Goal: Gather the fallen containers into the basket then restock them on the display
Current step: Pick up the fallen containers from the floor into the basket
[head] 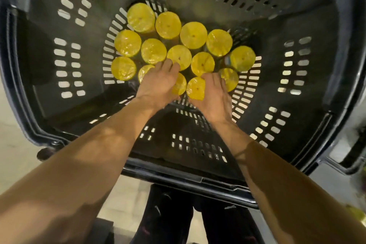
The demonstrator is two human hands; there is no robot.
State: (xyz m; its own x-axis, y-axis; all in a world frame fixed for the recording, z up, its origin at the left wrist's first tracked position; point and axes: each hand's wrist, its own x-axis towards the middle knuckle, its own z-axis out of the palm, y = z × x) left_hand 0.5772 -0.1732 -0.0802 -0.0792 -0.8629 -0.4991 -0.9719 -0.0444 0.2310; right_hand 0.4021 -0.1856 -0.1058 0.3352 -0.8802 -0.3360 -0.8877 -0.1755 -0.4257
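Note:
I look straight down into a deep dark plastic basket (65, 105) with slotted walls. Several containers with yellow lids (193, 35) stand upright and packed together on its floor. Both my arms reach down inside. My left hand (158, 83) lies over a yellow-lidded container (180, 85) in the near row, fingers curled around it. My right hand (214, 93) wraps the neighbouring container (195, 88), which tilts a little toward me. The container bodies are mostly hidden under their lids.
The basket's near rim (184, 181) crosses below my forearms, with a wheel (46, 153) at its left corner. Pale floor tiles (17, 156) show at the left. My dark trousers (168, 216) appear under the rim.

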